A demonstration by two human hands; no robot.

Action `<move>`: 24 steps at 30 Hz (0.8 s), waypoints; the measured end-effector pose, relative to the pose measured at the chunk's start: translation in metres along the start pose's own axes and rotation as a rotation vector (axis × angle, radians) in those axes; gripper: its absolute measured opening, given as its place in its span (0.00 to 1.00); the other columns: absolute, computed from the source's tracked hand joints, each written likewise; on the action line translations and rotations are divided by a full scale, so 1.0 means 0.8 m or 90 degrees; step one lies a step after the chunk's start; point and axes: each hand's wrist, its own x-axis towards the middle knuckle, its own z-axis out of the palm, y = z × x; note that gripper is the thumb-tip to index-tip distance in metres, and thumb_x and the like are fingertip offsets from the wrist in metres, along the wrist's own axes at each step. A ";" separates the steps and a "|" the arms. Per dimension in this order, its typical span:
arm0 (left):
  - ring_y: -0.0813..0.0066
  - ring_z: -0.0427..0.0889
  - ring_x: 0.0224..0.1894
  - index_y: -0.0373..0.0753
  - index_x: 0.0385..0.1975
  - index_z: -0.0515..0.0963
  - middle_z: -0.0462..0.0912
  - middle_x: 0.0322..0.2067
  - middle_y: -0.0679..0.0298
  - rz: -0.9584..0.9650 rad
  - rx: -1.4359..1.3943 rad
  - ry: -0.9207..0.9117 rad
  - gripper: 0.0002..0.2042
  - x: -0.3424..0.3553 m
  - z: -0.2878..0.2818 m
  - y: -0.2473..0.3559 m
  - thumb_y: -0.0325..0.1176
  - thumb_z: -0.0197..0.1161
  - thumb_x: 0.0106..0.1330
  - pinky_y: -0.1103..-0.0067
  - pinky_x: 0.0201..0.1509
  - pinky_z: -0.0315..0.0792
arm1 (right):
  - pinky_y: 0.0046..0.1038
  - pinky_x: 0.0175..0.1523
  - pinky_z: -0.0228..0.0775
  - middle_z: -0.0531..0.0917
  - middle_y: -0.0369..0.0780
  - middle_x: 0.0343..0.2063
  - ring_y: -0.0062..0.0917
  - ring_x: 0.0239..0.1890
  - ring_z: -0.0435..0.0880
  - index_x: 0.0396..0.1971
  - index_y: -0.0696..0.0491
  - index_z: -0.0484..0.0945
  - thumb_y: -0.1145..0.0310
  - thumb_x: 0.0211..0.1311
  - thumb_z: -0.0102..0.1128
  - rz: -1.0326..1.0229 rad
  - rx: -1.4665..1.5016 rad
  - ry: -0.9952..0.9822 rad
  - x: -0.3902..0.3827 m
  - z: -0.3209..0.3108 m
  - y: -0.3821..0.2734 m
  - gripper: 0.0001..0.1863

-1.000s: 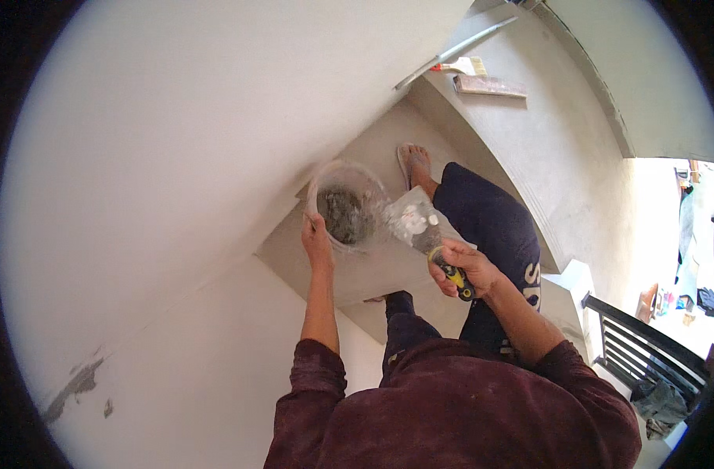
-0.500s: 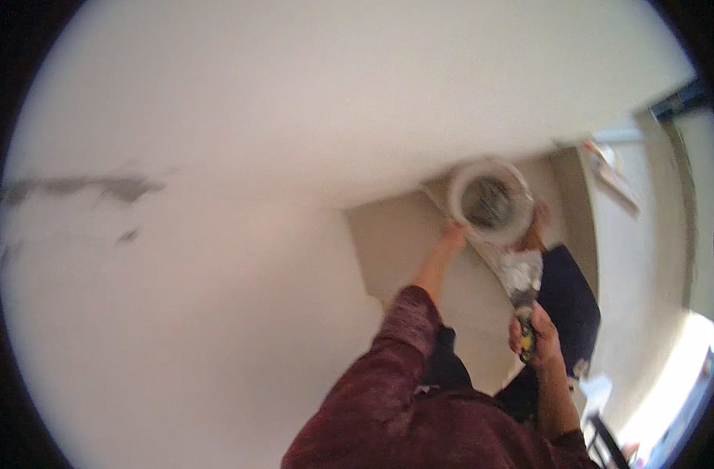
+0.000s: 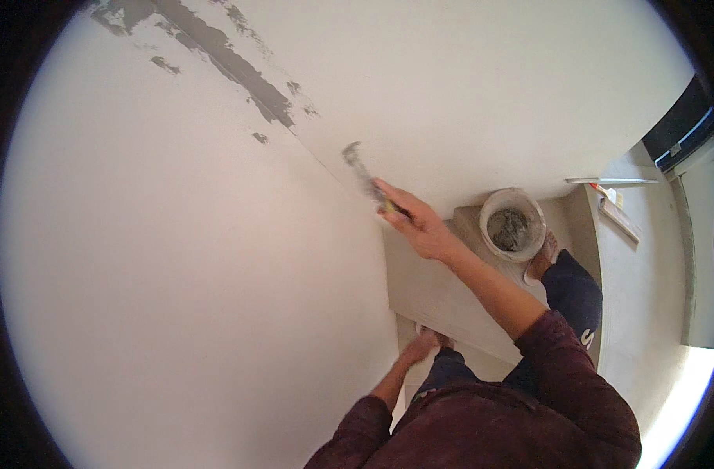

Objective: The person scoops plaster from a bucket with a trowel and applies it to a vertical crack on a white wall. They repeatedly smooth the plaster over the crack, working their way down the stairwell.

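Observation:
My right hand (image 3: pixel 421 225) is closed round the handle of a putty knife (image 3: pixel 362 170), held out in front along the corner line between two white walls. Grey filler coats the knife's blade, which is blurred. A strip of grey filler (image 3: pixel 240 69) lies along that corner, up and left of the blade. Low by the left wall hangs my left hand (image 3: pixel 421 348), its fingers blurred and hard to tell from the foot below. A whitish bucket (image 3: pixel 521 248) with grey filler inside stands on the step, to the right of my right hand.
My right foot (image 3: pixel 541 258) is beside the bucket on the beige step (image 3: pixel 435 285). On the ledge at the right lie a long flat tool (image 3: pixel 619 220) and a thin pale strip (image 3: pixel 615 180). A dark frame (image 3: pixel 685 129) stands at the far right.
My right hand has carried the putty knife from beside the bucket up and left to the wall corner. My left hand has let go of the bucket and dropped toward me.

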 end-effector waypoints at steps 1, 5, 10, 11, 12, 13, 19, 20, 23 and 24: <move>0.52 0.74 0.55 0.34 0.52 0.72 0.76 0.52 0.48 -0.030 -0.010 -0.035 0.24 -0.027 0.020 -0.007 0.50 0.47 0.71 0.63 0.61 0.63 | 0.23 0.51 0.62 0.73 0.37 0.36 0.21 0.42 0.70 0.67 0.54 0.60 0.66 0.71 0.48 -0.047 -0.080 -0.004 0.023 0.008 0.015 0.26; 0.48 0.57 0.68 0.40 0.69 0.54 0.53 0.69 0.49 -0.073 -0.084 -0.296 0.35 -0.084 0.121 -0.014 0.54 0.51 0.67 0.61 0.70 0.54 | 0.25 0.48 0.63 0.70 0.39 0.31 0.27 0.36 0.69 0.66 0.53 0.61 0.73 0.67 0.49 -0.144 -0.067 0.058 0.093 0.020 0.072 0.26; 0.43 0.44 0.72 0.51 0.71 0.49 0.44 0.72 0.52 0.184 0.244 -0.477 0.31 -0.075 0.169 -0.024 0.43 0.48 0.70 0.53 0.72 0.47 | 0.24 0.44 0.63 0.70 0.38 0.31 0.27 0.33 0.68 0.65 0.52 0.64 0.78 0.66 0.49 -0.213 -0.082 0.118 0.155 0.027 0.100 0.26; 0.43 0.43 0.72 0.53 0.71 0.49 0.44 0.72 0.52 0.199 0.309 -0.515 0.30 -0.072 0.172 -0.020 0.43 0.48 0.70 0.52 0.72 0.46 | 0.24 0.43 0.63 0.70 0.38 0.32 0.27 0.33 0.68 0.64 0.52 0.65 0.78 0.66 0.49 -0.217 -0.089 0.114 0.161 0.029 0.103 0.26; 0.43 0.41 0.73 0.55 0.71 0.49 0.44 0.72 0.52 0.241 0.358 -0.520 0.30 -0.067 0.174 -0.014 0.44 0.47 0.70 0.51 0.72 0.44 | 0.23 0.43 0.63 0.71 0.38 0.32 0.27 0.33 0.68 0.64 0.51 0.65 0.79 0.65 0.50 -0.221 -0.097 0.111 0.165 0.031 0.104 0.27; 0.42 0.41 0.72 0.57 0.71 0.49 0.43 0.72 0.52 0.207 0.337 -0.521 0.29 -0.069 0.173 -0.011 0.45 0.47 0.70 0.51 0.72 0.44 | 0.23 0.43 0.63 0.71 0.38 0.32 0.26 0.33 0.68 0.64 0.50 0.66 0.80 0.65 0.50 -0.229 -0.106 0.116 0.169 0.033 0.106 0.27; 0.38 0.41 0.71 0.68 0.69 0.51 0.44 0.72 0.57 0.117 0.205 -0.452 0.27 -0.087 0.164 0.005 0.50 0.46 0.71 0.51 0.72 0.45 | 0.22 0.43 0.64 0.72 0.39 0.35 0.27 0.33 0.69 0.64 0.47 0.66 0.81 0.64 0.51 -0.192 -0.122 0.139 0.174 0.043 0.128 0.28; 0.37 0.41 0.71 0.70 0.69 0.51 0.43 0.72 0.57 0.115 0.213 -0.452 0.26 -0.088 0.161 0.006 0.50 0.46 0.71 0.51 0.72 0.46 | 0.25 0.44 0.65 0.72 0.40 0.34 0.29 0.34 0.69 0.64 0.47 0.66 0.81 0.63 0.52 -0.212 -0.126 0.147 0.178 0.046 0.133 0.29; 0.39 0.39 0.72 0.73 0.67 0.54 0.41 0.73 0.60 0.106 0.214 -0.454 0.24 -0.089 0.154 0.007 0.53 0.43 0.71 0.49 0.71 0.45 | 0.29 0.45 0.66 0.72 0.41 0.31 0.32 0.34 0.70 0.65 0.46 0.65 0.80 0.62 0.52 -0.246 -0.150 0.157 0.190 0.057 0.150 0.30; 0.39 0.37 0.72 0.74 0.67 0.55 0.41 0.73 0.61 0.093 0.208 -0.467 0.24 -0.088 0.152 0.008 0.54 0.42 0.70 0.47 0.71 0.45 | 0.27 0.43 0.66 0.71 0.40 0.31 0.31 0.33 0.69 0.66 0.46 0.64 0.80 0.63 0.52 -0.242 -0.165 0.151 0.191 0.059 0.154 0.30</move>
